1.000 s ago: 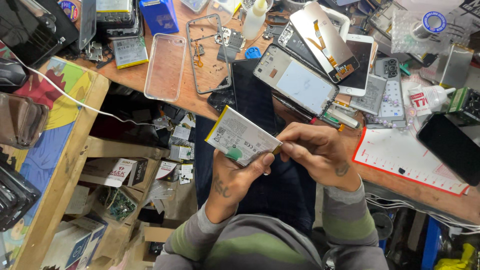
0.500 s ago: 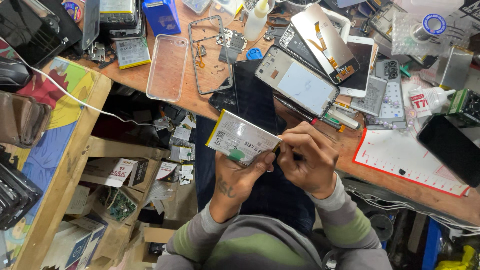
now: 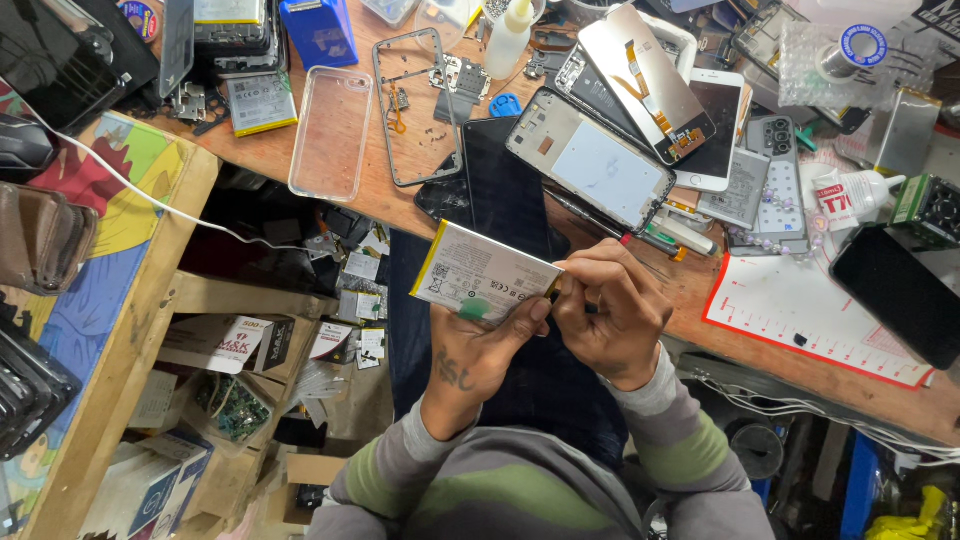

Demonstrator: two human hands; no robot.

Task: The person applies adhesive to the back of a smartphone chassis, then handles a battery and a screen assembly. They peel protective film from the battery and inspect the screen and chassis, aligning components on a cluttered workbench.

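Near the cluttered workbench (image 3: 300, 160), the left hand (image 3: 480, 345) is gripping a flat phone battery (image 3: 487, 272), long axis left-right, while right hand (image 3: 610, 315) fingers are pinching its right end.

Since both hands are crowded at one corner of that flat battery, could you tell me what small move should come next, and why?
Probably ease the right hand's fingertips along the battery's right end, where they pinch it, while the left hand supports it from below.

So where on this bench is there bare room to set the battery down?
Little. Bare wood shows below the clear phone case along the bench's near edge, and the white ruled mat is mostly open. Around the opened phone it is crowded with parts.
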